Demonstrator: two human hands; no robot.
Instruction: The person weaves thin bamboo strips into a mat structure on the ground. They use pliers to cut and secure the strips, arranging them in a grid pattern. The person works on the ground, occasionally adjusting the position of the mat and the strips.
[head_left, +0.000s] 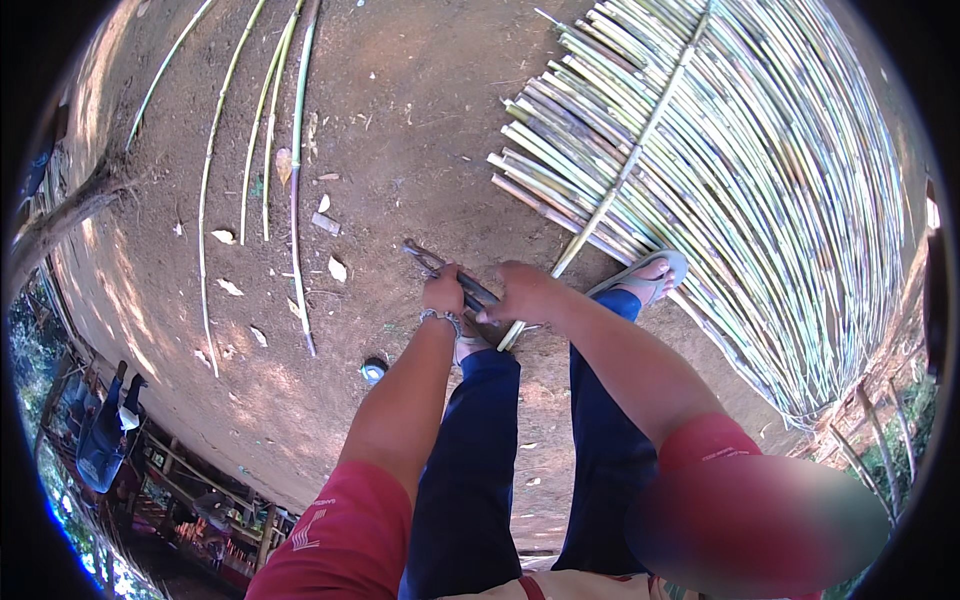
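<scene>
My left hand (443,290) is closed around a dark metal pair of pliers (424,259), whose head points up and left. Its handles reach back to my right hand (525,292), which is curled about their ends with the thumb below. Part of the grip is hidden by my fingers. Just under my right hand lies the near end of a long bamboo crosspiece (630,160). It runs up and right across a broad mat of bamboo poles (760,180) laid side by side on the ground.
Several loose bamboo poles (298,180) lie on the dirt at the far left, among dry leaves (337,269). A small round object (374,370) sits left of my feet. My sandalled right foot (655,275) rests against the mat's edge. Another person (105,430) is at the left rim.
</scene>
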